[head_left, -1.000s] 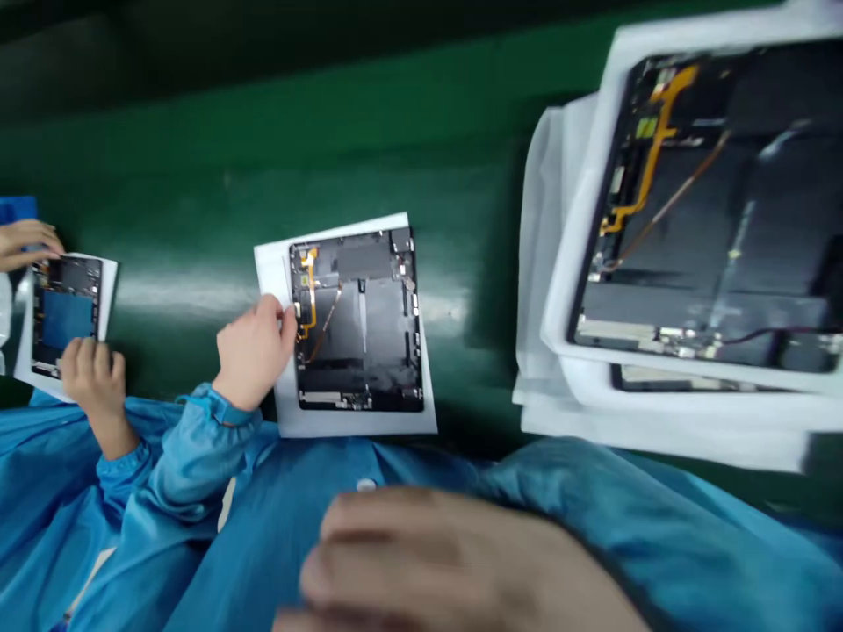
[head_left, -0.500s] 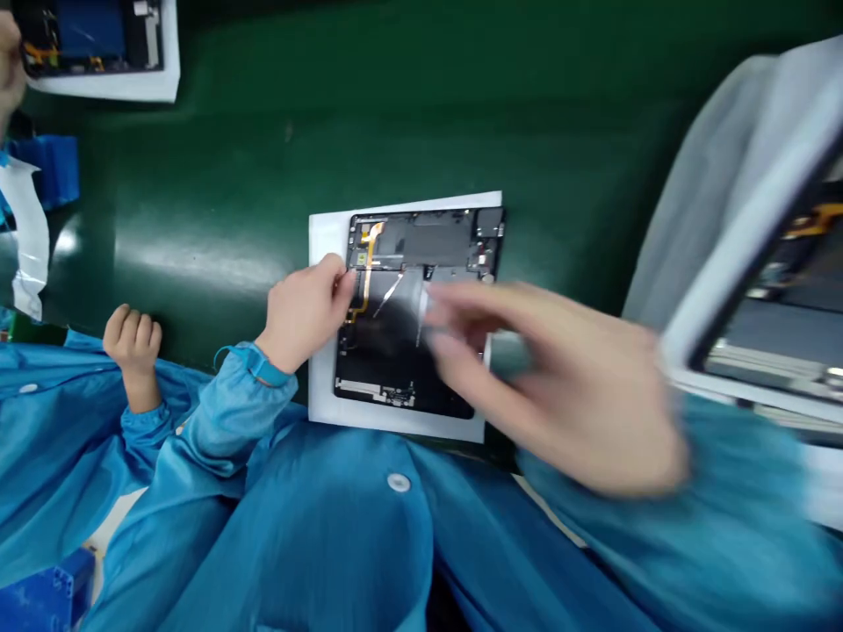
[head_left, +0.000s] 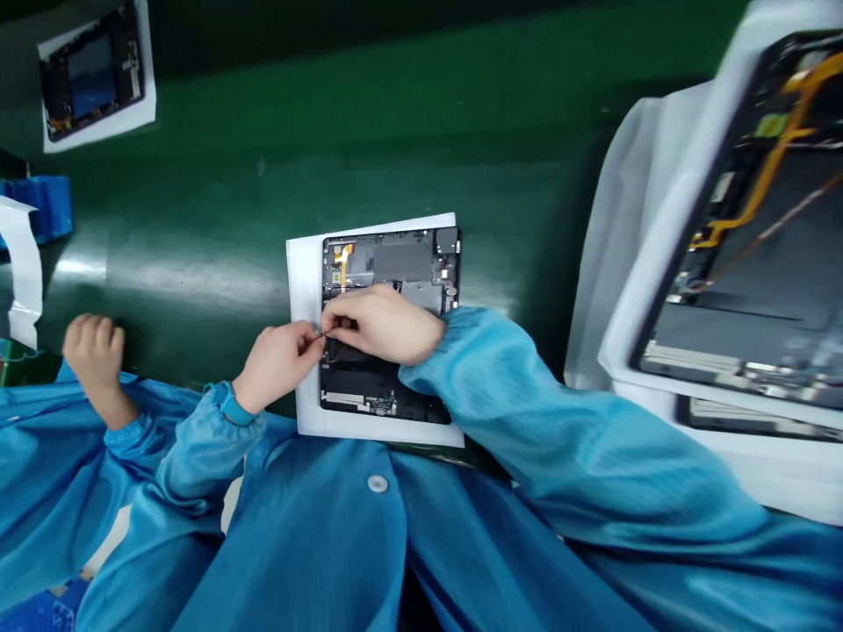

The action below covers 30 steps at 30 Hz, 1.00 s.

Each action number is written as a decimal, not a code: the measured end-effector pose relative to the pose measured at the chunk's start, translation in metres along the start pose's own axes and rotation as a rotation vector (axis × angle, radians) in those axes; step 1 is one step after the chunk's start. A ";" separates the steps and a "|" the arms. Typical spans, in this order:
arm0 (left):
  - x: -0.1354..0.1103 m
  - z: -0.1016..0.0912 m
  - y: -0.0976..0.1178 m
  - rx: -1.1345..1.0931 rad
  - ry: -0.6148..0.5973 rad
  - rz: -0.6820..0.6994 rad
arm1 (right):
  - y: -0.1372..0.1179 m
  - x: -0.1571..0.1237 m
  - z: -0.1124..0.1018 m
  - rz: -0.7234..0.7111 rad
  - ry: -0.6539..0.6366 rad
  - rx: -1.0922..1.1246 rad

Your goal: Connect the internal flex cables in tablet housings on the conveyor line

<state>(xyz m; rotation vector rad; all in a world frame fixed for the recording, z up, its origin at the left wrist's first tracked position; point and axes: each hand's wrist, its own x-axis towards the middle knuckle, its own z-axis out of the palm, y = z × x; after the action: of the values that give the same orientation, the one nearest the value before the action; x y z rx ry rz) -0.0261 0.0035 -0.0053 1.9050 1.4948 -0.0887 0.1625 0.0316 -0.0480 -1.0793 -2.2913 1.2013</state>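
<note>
An opened tablet (head_left: 405, 261) lies on a white sheet (head_left: 305, 285) in front of me, its inner parts and an orange flex cable (head_left: 343, 263) exposed. At the tablet's left edge my left hand (head_left: 280, 362) pinches with thumb and forefinger. My right hand (head_left: 383, 323) reaches over the tablet, fingertips closed in a pinch right beside the left ones. A tiny dark piece seems to sit between the fingertips, too small to name. The right hand and sleeve cover the tablet's middle.
Right of me, another opened tablet (head_left: 777, 290) lies on stacked white sheets (head_left: 623, 351). A further opened tablet (head_left: 92, 75) is at the far left of the green table (head_left: 198, 202). A co-worker's hand (head_left: 96, 355) and a blue box (head_left: 51, 209) are on the left.
My right hand has moved left across the tablet to meet my left hand at its left edge. A co-worker's hand has left the far-left tablet, which now lies tilted.
</note>
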 end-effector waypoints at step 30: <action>0.018 -0.012 0.011 -0.207 -0.174 -0.143 | 0.007 0.008 0.000 0.039 0.163 -0.184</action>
<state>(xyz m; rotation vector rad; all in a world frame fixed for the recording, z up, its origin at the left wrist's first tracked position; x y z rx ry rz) -0.0153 0.0241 0.0009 1.5849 1.4597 -0.1545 0.1606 0.0403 -0.0537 -1.2425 -2.2977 0.8926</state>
